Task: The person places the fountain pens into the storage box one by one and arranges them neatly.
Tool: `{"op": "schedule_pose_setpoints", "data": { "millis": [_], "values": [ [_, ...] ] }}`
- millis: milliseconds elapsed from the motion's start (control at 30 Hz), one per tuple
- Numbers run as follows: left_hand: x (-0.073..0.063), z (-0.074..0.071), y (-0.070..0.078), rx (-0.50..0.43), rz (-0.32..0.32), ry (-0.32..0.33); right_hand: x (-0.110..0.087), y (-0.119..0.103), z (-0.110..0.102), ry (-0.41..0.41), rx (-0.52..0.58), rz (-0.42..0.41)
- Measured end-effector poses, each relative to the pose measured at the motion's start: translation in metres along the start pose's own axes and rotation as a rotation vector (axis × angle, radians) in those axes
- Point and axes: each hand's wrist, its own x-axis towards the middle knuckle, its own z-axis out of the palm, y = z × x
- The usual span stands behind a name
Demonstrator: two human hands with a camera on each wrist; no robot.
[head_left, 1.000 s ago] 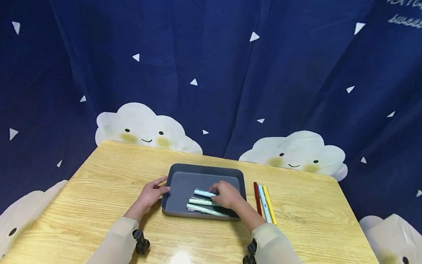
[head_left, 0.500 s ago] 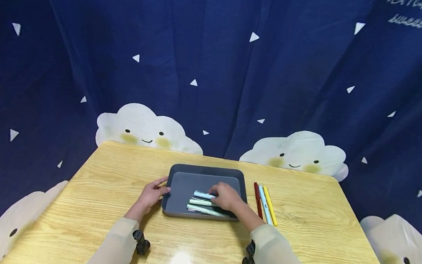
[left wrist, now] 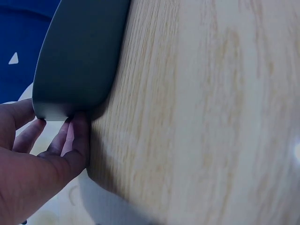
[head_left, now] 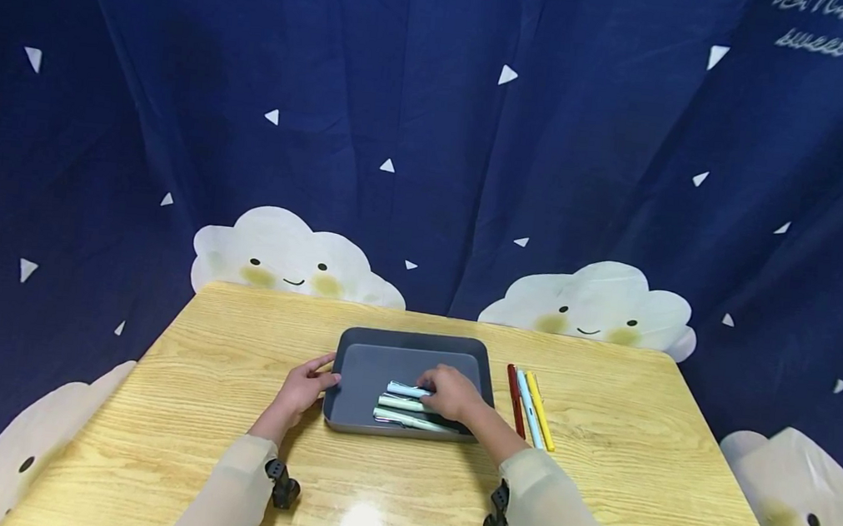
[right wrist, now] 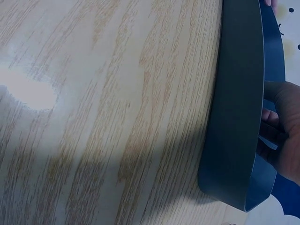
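Observation:
A dark grey tray lies on the wooden table. My left hand holds its left wall, thumb at the rim and fingers against the outer side, as the left wrist view shows. Inside the tray, my right hand pinches a light blue pen, whose right end is hidden by the fingers. Two pale green pens lie in front of it: one green pen just below, another green pen near the front wall. In the right wrist view, the tray's front wall hides the pens and my fingertips.
Right of the tray, a dark red pen, a light blue pen and a yellow pen lie side by side on the table. A dark blue curtain with clouds and triangles hangs behind the table.
Almost nothing differs. The right hand stays on the light blue pen with barely any shift, and the left hand keeps its place at the tray's left wall.

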Motion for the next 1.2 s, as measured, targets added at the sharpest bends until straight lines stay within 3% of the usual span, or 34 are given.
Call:
{"op": "schedule_pose_setpoints", "data": {
  "millis": [900, 1200],
  "values": [
    [0.000, -0.001, 0.000, 0.007, -0.003, -0.004, -0.004, 0.000, -0.008, 0.008, 0.013, -0.028],
    [-0.001, 0.000, 0.000, 0.003, 0.002, -0.008, -0.006, 0.000, -0.017, 0.015, 0.101, 0.006]
  ]
}}
